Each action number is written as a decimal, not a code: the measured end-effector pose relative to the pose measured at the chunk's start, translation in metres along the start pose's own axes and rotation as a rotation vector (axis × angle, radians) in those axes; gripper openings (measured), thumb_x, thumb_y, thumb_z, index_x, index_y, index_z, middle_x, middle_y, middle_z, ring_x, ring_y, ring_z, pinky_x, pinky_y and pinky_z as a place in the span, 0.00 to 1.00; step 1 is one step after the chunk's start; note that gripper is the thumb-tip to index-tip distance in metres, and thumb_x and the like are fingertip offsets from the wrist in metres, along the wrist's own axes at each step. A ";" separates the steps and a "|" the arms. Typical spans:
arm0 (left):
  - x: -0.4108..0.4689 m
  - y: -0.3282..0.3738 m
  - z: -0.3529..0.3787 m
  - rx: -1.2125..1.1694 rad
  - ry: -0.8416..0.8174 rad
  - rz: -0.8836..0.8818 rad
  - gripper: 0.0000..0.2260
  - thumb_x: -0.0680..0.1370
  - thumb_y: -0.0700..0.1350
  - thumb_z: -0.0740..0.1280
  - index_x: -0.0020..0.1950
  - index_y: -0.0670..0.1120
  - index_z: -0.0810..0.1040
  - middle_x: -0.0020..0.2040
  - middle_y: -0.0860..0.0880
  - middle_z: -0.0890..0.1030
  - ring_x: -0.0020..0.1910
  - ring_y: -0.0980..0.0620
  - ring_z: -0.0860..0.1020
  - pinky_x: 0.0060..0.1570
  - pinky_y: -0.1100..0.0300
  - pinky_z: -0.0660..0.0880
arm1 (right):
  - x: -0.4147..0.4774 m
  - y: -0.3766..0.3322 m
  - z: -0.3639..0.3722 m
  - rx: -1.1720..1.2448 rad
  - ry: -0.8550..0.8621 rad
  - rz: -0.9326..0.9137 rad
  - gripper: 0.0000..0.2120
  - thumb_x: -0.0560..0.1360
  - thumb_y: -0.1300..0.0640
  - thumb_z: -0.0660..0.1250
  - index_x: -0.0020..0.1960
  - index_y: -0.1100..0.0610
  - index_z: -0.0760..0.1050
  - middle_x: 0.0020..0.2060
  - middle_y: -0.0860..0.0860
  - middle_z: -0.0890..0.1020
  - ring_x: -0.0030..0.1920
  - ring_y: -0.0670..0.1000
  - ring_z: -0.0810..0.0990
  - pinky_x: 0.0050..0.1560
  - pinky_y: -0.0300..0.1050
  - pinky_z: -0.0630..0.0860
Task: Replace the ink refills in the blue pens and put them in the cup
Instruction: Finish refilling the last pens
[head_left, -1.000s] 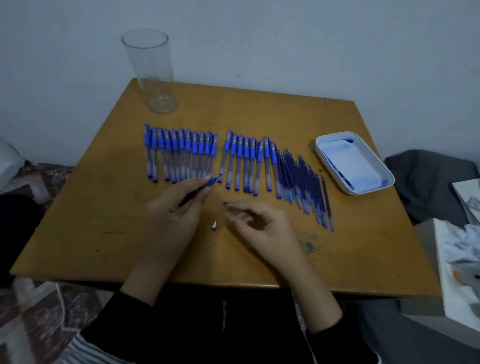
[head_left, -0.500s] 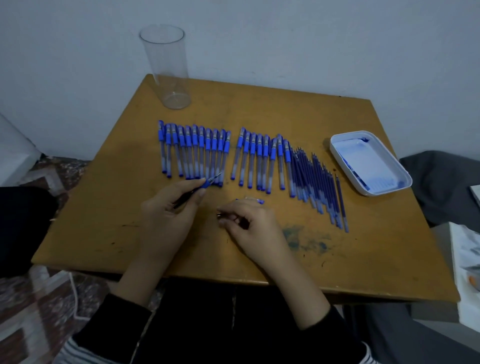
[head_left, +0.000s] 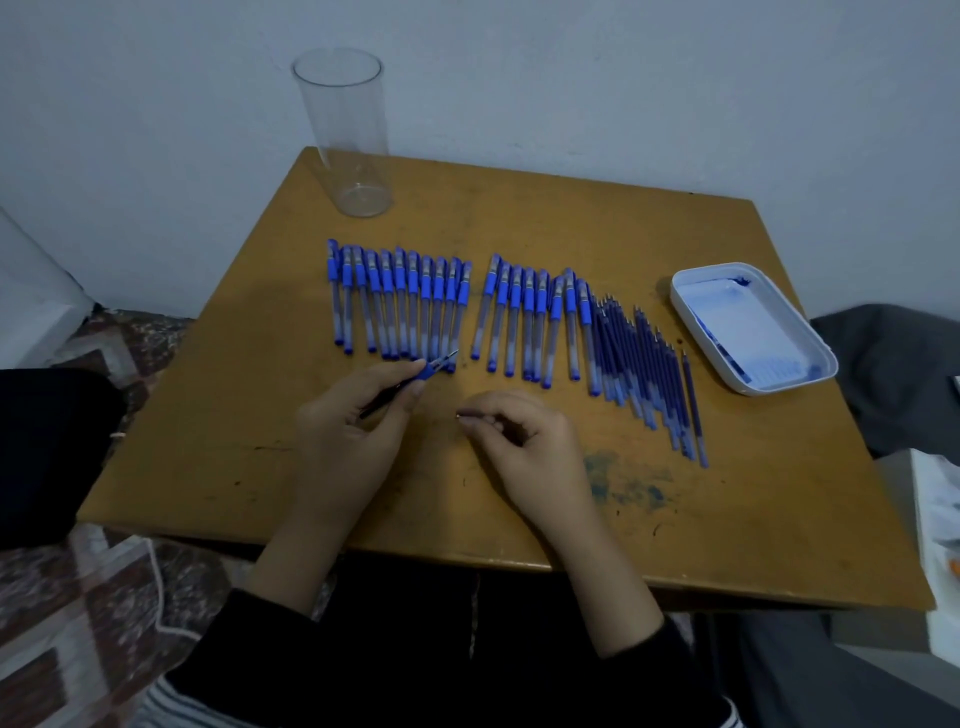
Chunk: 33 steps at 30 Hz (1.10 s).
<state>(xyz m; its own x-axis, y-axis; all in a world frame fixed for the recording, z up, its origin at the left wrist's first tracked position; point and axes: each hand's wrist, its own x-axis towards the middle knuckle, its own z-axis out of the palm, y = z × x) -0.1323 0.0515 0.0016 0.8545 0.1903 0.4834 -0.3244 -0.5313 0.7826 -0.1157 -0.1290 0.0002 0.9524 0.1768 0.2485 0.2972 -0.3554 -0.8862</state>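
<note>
At far-left corner of desk (head_left: 208, 441): clear cup (head_left: 348, 140), upright, close to the wall, well apart from both hands.

Right of cup and nearer the viewer: first batch of blue pens (head_left: 400, 306), laid side by side, caps toward the wall, barrels touching or nearly so.

Just below that batch: left hand (head_left: 348, 431), thumb and fingers curled round one pen (head_left: 410, 382). Grips it near the blue sleeve, with the dark shaft showing between thumb and fingers. Thin tip points up and right, ending at the near ends of the last pens in the first batch. Contact with them not resolvable.

Just right, apart from left hand: right hand (head_left: 524, 447), low over desk, fingers curled. Thumb and forefinger pinch a small slim part (head_left: 467, 414) with a pale end poking left. Kind of part not resolvable.

Beyond right hand: second batch of capped pens (head_left: 530, 322), split from the first by a gap, same orientation.

Directly right of that batch: row of bare refills (head_left: 639, 369), dark blue, stepping nearer toward the right, with the last one lying slightly apart.

Right of the right wrist, on the desk surface: blue ink smears (head_left: 628, 483).

Toward right edge: white tray (head_left: 779, 385), shallow, blue-stained inside, near the refills but not touching them.

Off desk at far right: grey cloth (head_left: 883, 374).
</note>
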 end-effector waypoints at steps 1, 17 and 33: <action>0.000 0.000 0.000 -0.005 -0.004 0.004 0.11 0.77 0.42 0.73 0.59 0.44 0.84 0.54 0.53 0.84 0.54 0.61 0.82 0.55 0.67 0.78 | -0.001 -0.001 -0.002 0.060 0.035 0.022 0.06 0.74 0.63 0.73 0.49 0.55 0.84 0.43 0.48 0.84 0.45 0.47 0.81 0.48 0.40 0.78; -0.002 0.003 0.001 0.024 -0.140 0.101 0.11 0.76 0.43 0.71 0.57 0.44 0.85 0.54 0.53 0.85 0.55 0.62 0.82 0.57 0.66 0.77 | -0.001 -0.008 -0.010 0.265 0.250 0.000 0.09 0.75 0.67 0.70 0.51 0.55 0.82 0.47 0.52 0.83 0.48 0.46 0.82 0.49 0.35 0.78; -0.002 -0.002 0.002 0.052 -0.183 0.188 0.11 0.75 0.37 0.74 0.56 0.45 0.86 0.54 0.53 0.85 0.55 0.59 0.82 0.56 0.60 0.80 | -0.001 -0.006 -0.006 0.173 0.061 -0.017 0.10 0.77 0.67 0.69 0.55 0.56 0.80 0.48 0.49 0.82 0.50 0.45 0.81 0.52 0.35 0.76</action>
<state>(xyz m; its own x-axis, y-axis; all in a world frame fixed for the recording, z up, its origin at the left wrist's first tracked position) -0.1327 0.0510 -0.0020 0.8418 -0.0655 0.5358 -0.4673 -0.5854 0.6625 -0.1177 -0.1327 0.0073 0.9511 0.1240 0.2829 0.3025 -0.1888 -0.9343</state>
